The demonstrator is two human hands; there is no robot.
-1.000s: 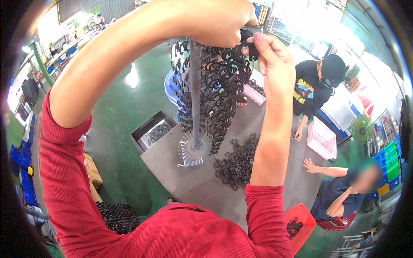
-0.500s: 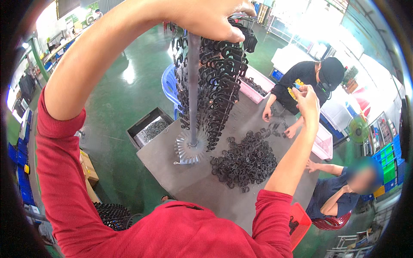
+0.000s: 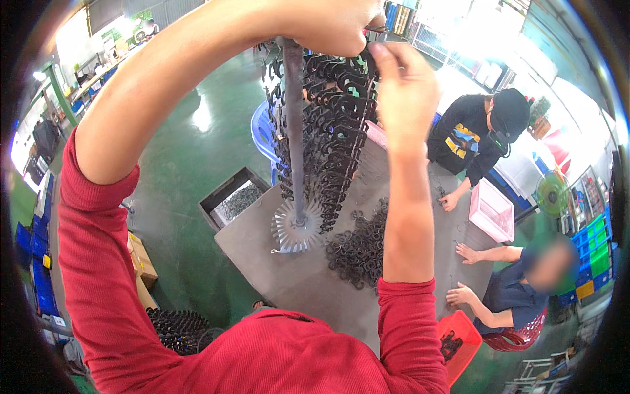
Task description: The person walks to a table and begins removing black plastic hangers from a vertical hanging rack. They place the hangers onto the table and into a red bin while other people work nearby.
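A tall metal rack (image 3: 293,144) with a toothed round base stands on the grey table (image 3: 282,276), hung with several black ring-shaped parts (image 3: 331,125). My left hand (image 3: 328,23) grips the top of the rack, fingers closed around it. My right hand (image 3: 403,79) is raised beside the rack's top right, fingertips pinched at a black ring on one of the hanging strings. A heap of loose black rings (image 3: 357,246) lies on the table below my right forearm.
Two other people work at the table's far side; one in black (image 3: 472,141), one seated in dark blue (image 3: 518,289). A pink tray (image 3: 492,210), a red bin (image 3: 456,341), a grey box of parts (image 3: 233,200) and a blue chair (image 3: 262,134) surround the table.
My right hand dropped to the table's far side half a second ago and has come back up to the rack's top. My left hand stayed on the top.
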